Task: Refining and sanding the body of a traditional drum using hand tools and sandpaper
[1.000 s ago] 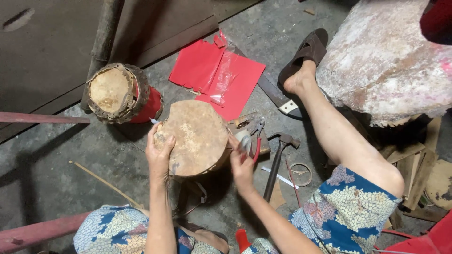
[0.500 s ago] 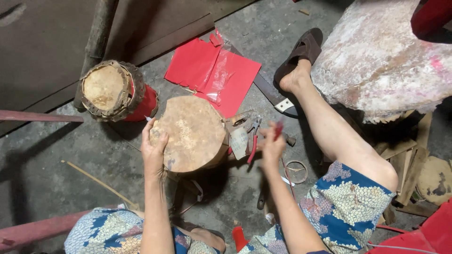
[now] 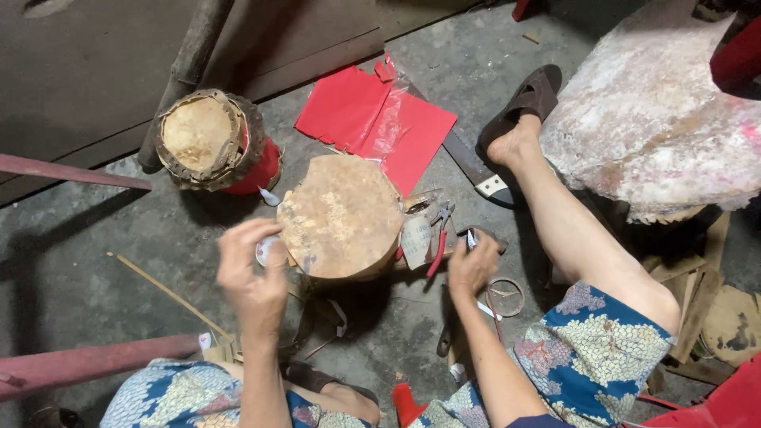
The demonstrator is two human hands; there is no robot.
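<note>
Drum stands upright on the concrete floor between the person's legs, axis vertical, hide face up. Left hand is raised just beside the drum's left rim, fingers curled around a small pale object; blurred, so the grip cannot be told exactly. Right hand rests right of the drum, fingers closed on a small tool near the red-handled pliers. Second drum stands upper left; red paper sheets lie beyond.
</note>
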